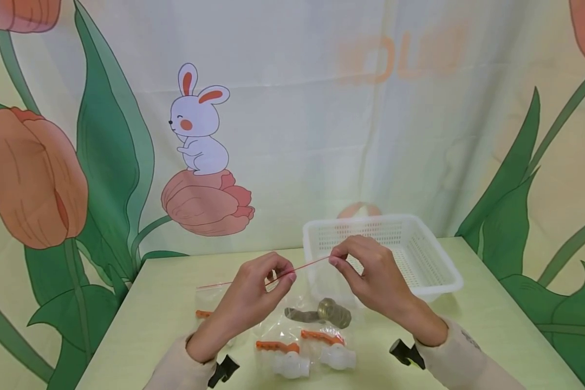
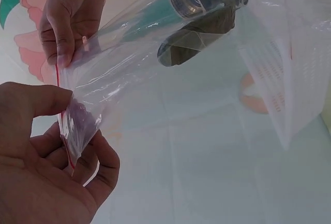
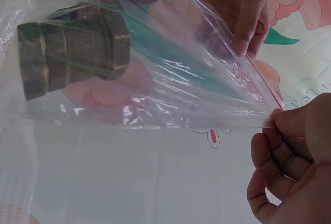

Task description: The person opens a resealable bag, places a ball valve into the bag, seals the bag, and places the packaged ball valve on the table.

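A clear zip bag [image 3: 170,97] with a red seal line hangs between my two hands. Inside it is a brass ball valve [image 3: 72,53], its threaded end showing in the left wrist view. My left hand [image 1: 253,290] pinches the bag's top edge between thumb and fingers. At the other end of that edge, my right hand [image 1: 370,276] pinches a corner with thumb and forefinger. The red line runs taut between them in the head view. Below the hands, two white valves with orange handles [image 1: 278,346] lie in clear plastic on the table.
A white perforated basket [image 1: 446,283] stands at the back right, partly behind my right hand. Left of my left hand lies another clear zip bag [image 1: 207,295] with an orange handle in it. A printed curtain [image 1: 283,135] hangs behind the table.
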A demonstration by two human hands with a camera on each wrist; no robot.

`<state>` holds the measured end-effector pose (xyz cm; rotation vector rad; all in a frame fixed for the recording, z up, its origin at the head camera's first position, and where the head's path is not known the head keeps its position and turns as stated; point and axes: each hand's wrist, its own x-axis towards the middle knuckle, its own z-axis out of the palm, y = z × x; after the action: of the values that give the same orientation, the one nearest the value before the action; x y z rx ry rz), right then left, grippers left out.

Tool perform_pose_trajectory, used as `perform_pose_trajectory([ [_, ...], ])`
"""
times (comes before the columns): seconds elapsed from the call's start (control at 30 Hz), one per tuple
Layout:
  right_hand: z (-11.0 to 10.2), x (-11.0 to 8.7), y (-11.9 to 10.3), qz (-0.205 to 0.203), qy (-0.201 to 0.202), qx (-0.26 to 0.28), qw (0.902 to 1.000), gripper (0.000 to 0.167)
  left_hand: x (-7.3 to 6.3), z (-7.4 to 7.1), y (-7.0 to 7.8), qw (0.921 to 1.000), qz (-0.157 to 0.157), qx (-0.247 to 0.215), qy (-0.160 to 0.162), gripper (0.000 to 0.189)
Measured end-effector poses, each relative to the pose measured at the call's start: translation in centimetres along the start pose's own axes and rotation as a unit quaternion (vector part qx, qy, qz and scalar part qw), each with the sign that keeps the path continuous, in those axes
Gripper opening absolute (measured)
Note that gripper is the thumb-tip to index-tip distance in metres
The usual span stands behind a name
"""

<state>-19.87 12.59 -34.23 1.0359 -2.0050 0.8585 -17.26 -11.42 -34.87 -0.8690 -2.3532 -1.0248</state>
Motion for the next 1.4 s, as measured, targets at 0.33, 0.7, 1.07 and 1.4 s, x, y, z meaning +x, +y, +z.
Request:
perform_pose_trajectory([
  [0.33, 0.0, 0.1, -0.1, -0.016, 0.013, -0.001, 0.9998, 0.015, -0.5, -0.1, -0.5, 1.0, 0.007, -0.004, 0.004, 0.011],
  [0.7, -0.4, 0.0, -0.1, -0.002, 0.012, 0.002, 0.9999, 0.013, -0.9, -0.4, -0.7, 0.9998, 0.018, 0.004, -0.001, 0.011],
  [1.07, -0.9, -0.1, 0.1, 0.01, 0.016, -0.001, 0.9998, 0.012, -1.4, -0.7, -1.6, 0.9999, 0.01, 0.006, -0.002, 0.011],
  [1.4, -1.1, -0.3, 0.2, 0.02, 0.013, -0.002, 0.9997, 0.01, -1.7, -0.9, -2.0, 0.9999, 0.007, -0.002, -0.009, 0.005],
])
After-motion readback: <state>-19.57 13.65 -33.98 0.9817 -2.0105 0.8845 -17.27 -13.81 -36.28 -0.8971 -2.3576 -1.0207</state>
